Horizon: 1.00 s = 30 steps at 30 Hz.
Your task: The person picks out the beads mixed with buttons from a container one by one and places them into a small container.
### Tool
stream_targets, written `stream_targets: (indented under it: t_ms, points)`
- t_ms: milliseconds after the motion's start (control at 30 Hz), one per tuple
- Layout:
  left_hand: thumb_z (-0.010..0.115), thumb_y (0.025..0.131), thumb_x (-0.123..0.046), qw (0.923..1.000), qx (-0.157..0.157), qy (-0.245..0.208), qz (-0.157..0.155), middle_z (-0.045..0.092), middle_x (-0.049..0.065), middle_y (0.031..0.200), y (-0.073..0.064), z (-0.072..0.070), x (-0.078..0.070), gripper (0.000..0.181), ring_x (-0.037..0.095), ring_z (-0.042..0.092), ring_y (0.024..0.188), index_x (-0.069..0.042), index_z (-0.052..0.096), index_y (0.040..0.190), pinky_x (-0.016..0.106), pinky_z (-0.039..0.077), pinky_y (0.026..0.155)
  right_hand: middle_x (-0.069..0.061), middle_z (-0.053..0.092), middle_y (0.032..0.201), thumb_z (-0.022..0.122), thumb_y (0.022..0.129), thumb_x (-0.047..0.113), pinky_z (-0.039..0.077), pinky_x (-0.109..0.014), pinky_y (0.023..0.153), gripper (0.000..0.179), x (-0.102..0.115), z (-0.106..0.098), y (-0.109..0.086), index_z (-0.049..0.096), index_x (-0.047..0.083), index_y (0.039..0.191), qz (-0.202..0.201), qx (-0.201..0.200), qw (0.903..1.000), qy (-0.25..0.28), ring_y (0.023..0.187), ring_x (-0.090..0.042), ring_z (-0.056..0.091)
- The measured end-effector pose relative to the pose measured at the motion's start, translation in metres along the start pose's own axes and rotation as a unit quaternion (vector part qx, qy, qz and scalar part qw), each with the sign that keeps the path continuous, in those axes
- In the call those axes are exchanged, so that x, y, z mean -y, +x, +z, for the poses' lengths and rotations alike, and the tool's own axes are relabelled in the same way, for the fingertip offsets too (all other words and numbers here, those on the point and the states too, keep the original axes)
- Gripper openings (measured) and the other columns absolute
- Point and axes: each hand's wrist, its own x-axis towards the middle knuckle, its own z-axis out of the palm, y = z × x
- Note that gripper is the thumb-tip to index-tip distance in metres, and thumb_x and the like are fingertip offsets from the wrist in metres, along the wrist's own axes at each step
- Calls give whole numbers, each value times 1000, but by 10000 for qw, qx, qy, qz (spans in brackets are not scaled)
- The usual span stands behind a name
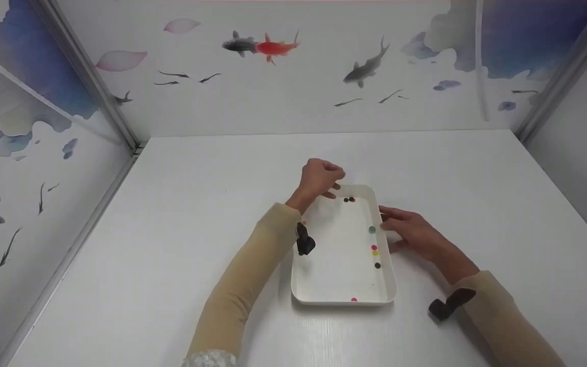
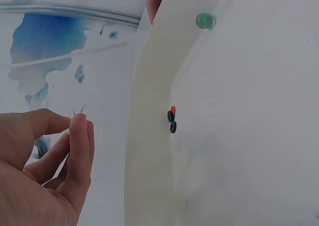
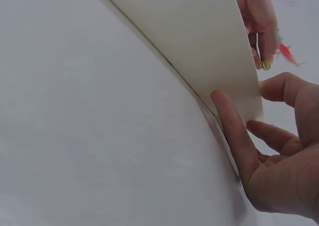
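Above the far end of the white tray (image 1: pixel 342 295), my left hand (image 1: pixel 319 178) pinches a small yellow-green striped ball (image 3: pixel 266 65) between thumb and fingertips. In the left wrist view the fingers hide most of it. My right hand (image 1: pixel 413 232) rests against the outside of the tray's right wall, its fingertips touching wall and rim without curling round it. Inside the tray are two black discs (image 2: pixel 172 121) with an orange one (image 2: pixel 173 109) at the far wall. A green glassy marble (image 1: pixel 372 229), a pink piece (image 1: pixel 374 247), a yellow piece (image 1: pixel 375 253) and a dark piece (image 1: pixel 377 265) lie along the right side.
Another pink piece (image 1: pixel 354 299) lies at the tray's near wall. The tray stands on a white table (image 1: pixel 196 204), enclosed by panels with painted fish (image 1: pixel 278 48). A black camera mount (image 1: pixel 304 242) on the left wrist overhangs the tray's left rim.
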Motion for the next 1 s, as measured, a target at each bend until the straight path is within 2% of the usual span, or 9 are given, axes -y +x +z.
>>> stream_targets:
  t_ms: [167,367,533,1000]
  points:
    - [63,85,-22,9998,-185,-84,-18,68,4,95,5,-1,1,23,14,67,71,-8,68,102,26,55,55,-3,43,141,58,85,27,54,-35,81,57,2,0,-1,40,28,138,1,-45,9999,-107,115,-23,53]
    - [64,84,-21,9983,-350,-456,-124,68,4,93,10,-1,2,21,15,68,71,-8,68,100,27,56,55,-2,44,140,58,84,26,54,-34,80,56,2,0,-1,41,30,137,5,-89,9998,-155,115,-23,52]
    - [65,84,-20,9958,-437,-778,-222,68,3,94,15,2,3,17,16,68,70,-9,67,96,27,56,56,-3,43,141,57,84,27,52,-35,85,57,0,0,0,39,29,139,12,-103,9998,-198,120,-25,48]
    - [66,83,-20,9938,-731,-788,-293,68,3,92,22,7,1,17,17,67,79,-10,68,96,25,55,56,-2,39,143,59,83,27,52,-32,83,59,1,1,-1,40,30,138,87,-119,9997,-186,123,-25,44]
